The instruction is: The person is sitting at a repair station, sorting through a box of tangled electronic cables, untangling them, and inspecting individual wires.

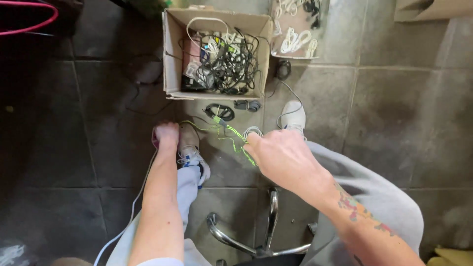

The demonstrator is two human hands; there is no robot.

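My left hand is closed on one end of a thin yellow-green cable, low near my left shoe. My right hand pinches the same cable's other part, stretched between the two hands above the floor. A small white coil sits by my right fingertips. Beyond the hands stands an open cardboard box full of tangled black and white cables.
A coiled black cable and a small dark adapter lie on the grey tiled floor in front of the box. A second container with white cables stands at the back right. The chrome chair base is below me. My right shoe is beside a grey wire.
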